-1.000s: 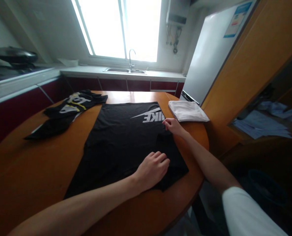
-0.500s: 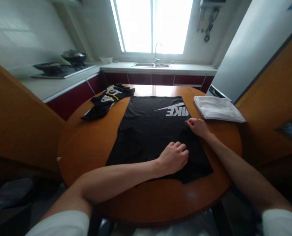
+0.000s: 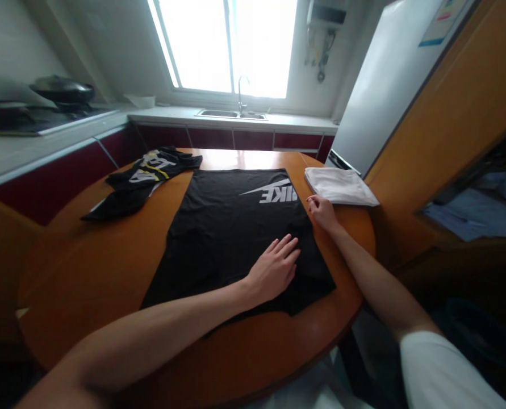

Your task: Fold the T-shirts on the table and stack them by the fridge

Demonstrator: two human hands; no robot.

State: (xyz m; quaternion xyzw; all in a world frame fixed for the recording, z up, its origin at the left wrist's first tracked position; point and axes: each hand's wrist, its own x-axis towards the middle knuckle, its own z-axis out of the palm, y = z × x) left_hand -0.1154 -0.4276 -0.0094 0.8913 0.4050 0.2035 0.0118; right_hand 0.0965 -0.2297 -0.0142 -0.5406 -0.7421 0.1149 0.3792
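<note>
A black Nike T-shirt (image 3: 231, 227) lies spread on the table, its white swoosh and lettering at the far right corner. My left hand (image 3: 274, 270) rests on the near right part of the cloth, palm down with fingers stretched out. Just off the shirt's right edge is my right hand (image 3: 322, 212), low over the table. Its fingers are curled together, and no cloth shows in them. Beyond it sits a folded white cloth (image 3: 342, 186).
The round wooden table (image 3: 86, 267) also bears a crumpled black garment (image 3: 150, 173) with white and yellow print at the far left. Behind stand a counter with a sink (image 3: 231, 115), a stove with a wok (image 3: 61, 91), and a fridge (image 3: 376, 85) on the right.
The view has turned to the right. My left hand's fingers have straightened from a curl and lie flat on the shirt. My right hand has moved off the shirt's right edge.
</note>
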